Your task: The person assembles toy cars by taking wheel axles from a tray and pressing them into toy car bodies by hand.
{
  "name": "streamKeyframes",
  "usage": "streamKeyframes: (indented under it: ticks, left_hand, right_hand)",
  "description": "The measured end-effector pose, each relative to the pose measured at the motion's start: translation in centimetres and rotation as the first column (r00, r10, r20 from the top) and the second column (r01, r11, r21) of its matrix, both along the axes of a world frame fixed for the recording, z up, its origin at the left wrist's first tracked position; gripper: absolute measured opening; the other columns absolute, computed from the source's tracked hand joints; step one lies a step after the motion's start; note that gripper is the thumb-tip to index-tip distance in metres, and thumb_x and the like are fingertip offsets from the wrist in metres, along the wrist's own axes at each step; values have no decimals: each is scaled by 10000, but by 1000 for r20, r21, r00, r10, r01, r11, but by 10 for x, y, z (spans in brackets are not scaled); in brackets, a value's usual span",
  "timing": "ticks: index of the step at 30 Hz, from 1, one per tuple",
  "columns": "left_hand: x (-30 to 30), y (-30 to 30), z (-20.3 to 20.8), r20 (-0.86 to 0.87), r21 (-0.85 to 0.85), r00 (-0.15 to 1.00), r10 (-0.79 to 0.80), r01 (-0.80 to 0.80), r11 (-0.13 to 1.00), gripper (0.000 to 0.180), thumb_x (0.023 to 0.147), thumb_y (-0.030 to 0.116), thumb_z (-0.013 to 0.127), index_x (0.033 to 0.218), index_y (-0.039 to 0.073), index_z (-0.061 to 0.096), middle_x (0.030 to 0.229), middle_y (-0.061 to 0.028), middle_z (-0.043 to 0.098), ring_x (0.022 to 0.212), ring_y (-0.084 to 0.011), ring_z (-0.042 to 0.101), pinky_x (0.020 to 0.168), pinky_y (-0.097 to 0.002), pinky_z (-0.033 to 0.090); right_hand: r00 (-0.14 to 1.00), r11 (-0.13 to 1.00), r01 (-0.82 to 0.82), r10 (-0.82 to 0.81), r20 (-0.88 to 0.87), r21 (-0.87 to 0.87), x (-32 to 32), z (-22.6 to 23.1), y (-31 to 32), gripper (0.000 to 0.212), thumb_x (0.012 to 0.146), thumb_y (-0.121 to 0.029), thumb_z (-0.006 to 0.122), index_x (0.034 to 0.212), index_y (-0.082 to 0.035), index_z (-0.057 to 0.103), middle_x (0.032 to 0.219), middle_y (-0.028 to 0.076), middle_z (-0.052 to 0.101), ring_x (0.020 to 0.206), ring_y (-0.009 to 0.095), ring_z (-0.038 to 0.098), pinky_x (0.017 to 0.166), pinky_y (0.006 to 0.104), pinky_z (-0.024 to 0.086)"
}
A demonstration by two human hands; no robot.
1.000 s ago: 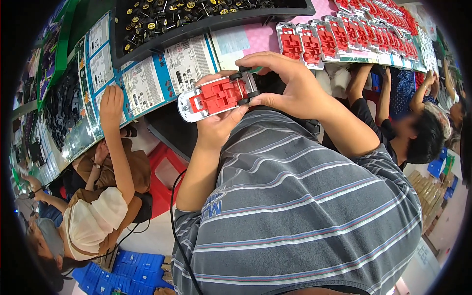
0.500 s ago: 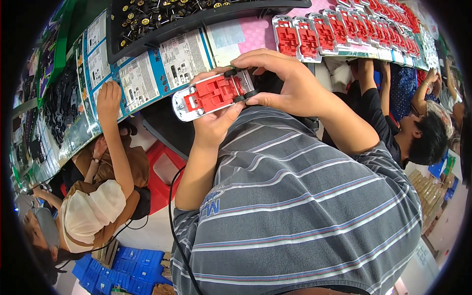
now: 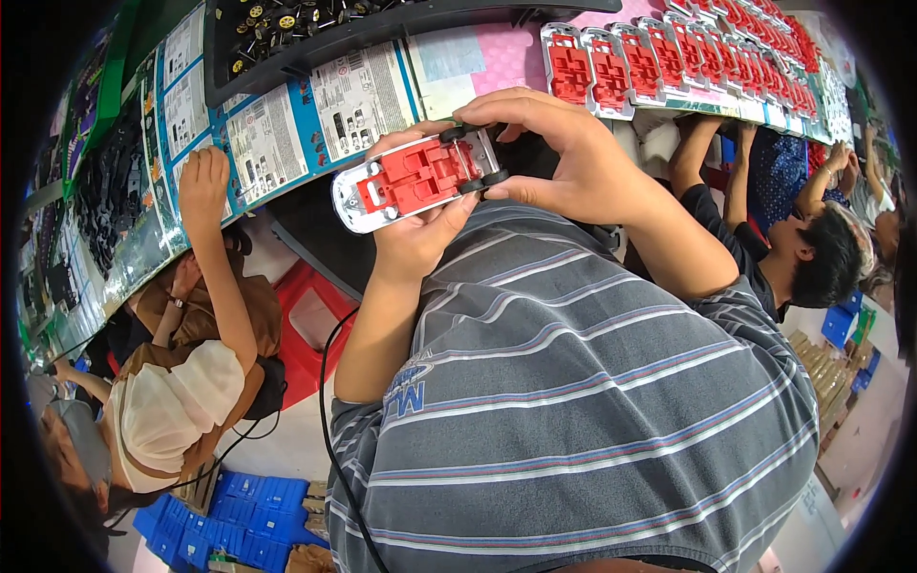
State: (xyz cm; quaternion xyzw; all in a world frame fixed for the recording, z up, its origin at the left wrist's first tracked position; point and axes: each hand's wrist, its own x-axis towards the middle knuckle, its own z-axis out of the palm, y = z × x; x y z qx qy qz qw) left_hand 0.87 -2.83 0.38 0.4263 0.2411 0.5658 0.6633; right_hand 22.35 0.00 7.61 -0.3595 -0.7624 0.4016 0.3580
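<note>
A toy car body [image 3: 420, 179] lies upside down in my left hand [image 3: 416, 239], which grips it along both sides. Its underside is red and its shell white. Across its right end runs a wheel axle [image 3: 469, 160] with a black wheel at each side. My right hand [image 3: 564, 153] is closed around that end, index finger by the far wheel and thumb by the near one. Whether the axle is fully seated in the red base cannot be made out.
A black tray [image 3: 382, 35] of wheel axles stands on the table ahead. Rows of similar car bodies [image 3: 659, 59] fill the far right. Printed card sheets [image 3: 267, 143] cover the tabletop. A co-worker's hand [image 3: 203, 191] rests at the left edge; other people sit at right.
The whole view has shifted slightly. Both hands keep their hold on the toy car, and the axle stays at its right end.
</note>
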Motion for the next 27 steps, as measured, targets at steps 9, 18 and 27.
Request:
streamKeyframes:
  ticks: [9,18,27]
  left_hand:
    - [-3,7,-2,-35,42,999,-9,11,999,716,806,-126,724,1389,42,344,1437,-203,428,1304,-270,535,1099,-412,512]
    - [-5,9,-3,-157,157,987,23,2,988,723,798,-90,747,1384,43,344,1430,-206,434,1316,-267,512,1093,-407,502]
    - [-3,7,1,-174,142,984,41,-17,990,718,789,-69,765,1369,34,355,1421,-209,446,1310,-261,513,1092,-402,496]
  right_hand:
    - [999,1000,19,-19,48,5,0,-3,3,660,763,-104,870,1370,-50,615,1377,113,643,1236,271,625,962,377,537]
    - [999,999,0,-2,45,44,1,-6,4,680,759,-118,874,1382,-50,611,1386,110,639,1255,281,611,967,387,533]
    - [1000,999,9,-9,4,45,-1,-5,3,663,709,-79,874,1319,-43,619,1295,158,662,1210,365,626,1040,439,499]
